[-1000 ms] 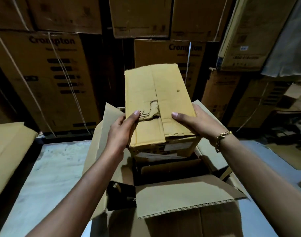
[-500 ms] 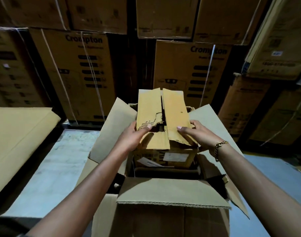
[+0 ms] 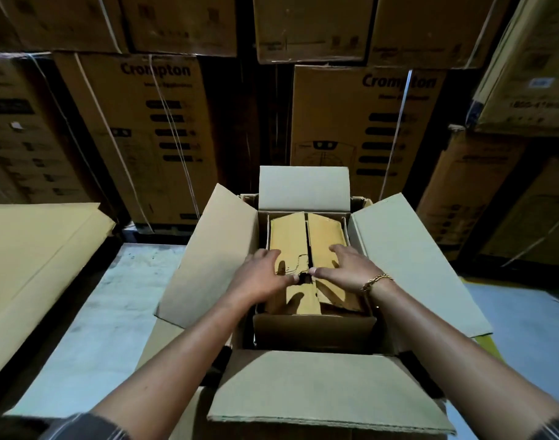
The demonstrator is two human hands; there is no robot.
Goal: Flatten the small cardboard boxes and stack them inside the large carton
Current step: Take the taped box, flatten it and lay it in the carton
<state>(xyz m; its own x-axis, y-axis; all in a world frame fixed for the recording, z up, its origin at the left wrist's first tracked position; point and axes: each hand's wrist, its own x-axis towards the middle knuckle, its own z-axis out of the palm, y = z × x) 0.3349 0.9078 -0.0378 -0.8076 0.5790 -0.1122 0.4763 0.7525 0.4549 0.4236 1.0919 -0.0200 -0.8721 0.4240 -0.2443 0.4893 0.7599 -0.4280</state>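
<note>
A small yellow-brown cardboard box point(image 3: 306, 239) lies inside the large open carton point(image 3: 408, 258), its two top flaps split down the middle. My left hand point(image 3: 260, 277) rests flat on the left flap with fingers spread. My right hand point(image 3: 345, 269), with a gold bracelet at the wrist, presses flat on the right flap. Both thumbs meet at the torn gap between the flaps. The carton's four flaps stand open: near point(image 3: 322, 389), far point(image 3: 303, 187), left point(image 3: 208, 255) and right. What lies under the small box is hidden.
Tall stacks of printed brown cartons point(image 3: 151, 131) wall off the far side. A flat sheet of cardboard point(image 3: 33, 265) lies at the left. The carton stands on a pale grey floor point(image 3: 100, 325), with more boxes point(image 3: 500, 192) stacked at the right.
The small box has gone from held up above the carton down into it. Both hands moved from gripping its sides to pressing flat on its top flaps.
</note>
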